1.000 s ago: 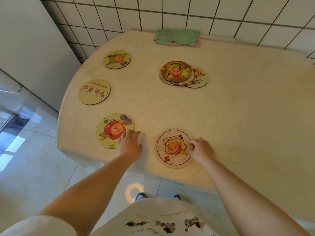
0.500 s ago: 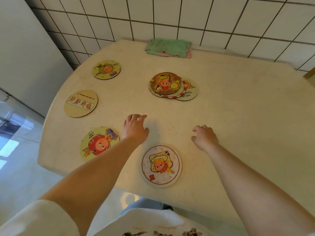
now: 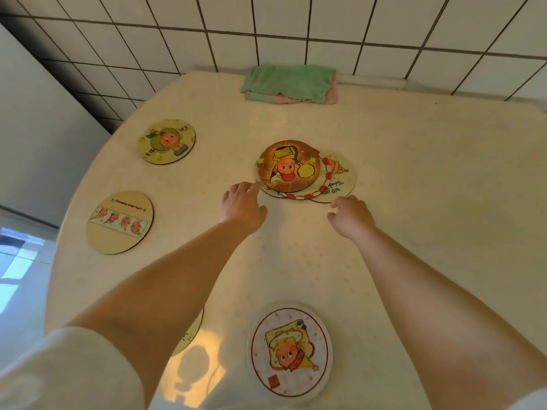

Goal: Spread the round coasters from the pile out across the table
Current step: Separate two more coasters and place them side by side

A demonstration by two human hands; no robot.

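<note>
The pile of round coasters point(image 3: 288, 165) lies mid-table, a brown cartoon one on top and a pale one point(image 3: 337, 179) fanned out to its right. My left hand point(image 3: 242, 207) reaches the pile's near-left edge, a fingertip touching it, fingers apart and empty. My right hand point(image 3: 350, 216) hovers at the pile's near-right edge, fingers curled loosely and holding nothing. Single coasters lie spread out: a green-figure one point(image 3: 166, 141) far left, a tan one point(image 3: 120, 222) at left, a pink-rimmed one point(image 3: 291, 352) near me, and another point(image 3: 189, 332) mostly hidden under my left forearm.
A folded green and pink cloth point(image 3: 288, 82) lies at the table's far edge against the tiled wall point(image 3: 325, 28). The cream table point(image 3: 429, 202) curves away at left, dropping to the floor point(image 3: 17, 261). A grey cabinet point(image 3: 32, 128) stands beyond the left edge.
Both hands have left the pink-rimmed coaster near the front edge and moved forward to the pile. The view has tilted, so the near coasters sit lower in the frame.
</note>
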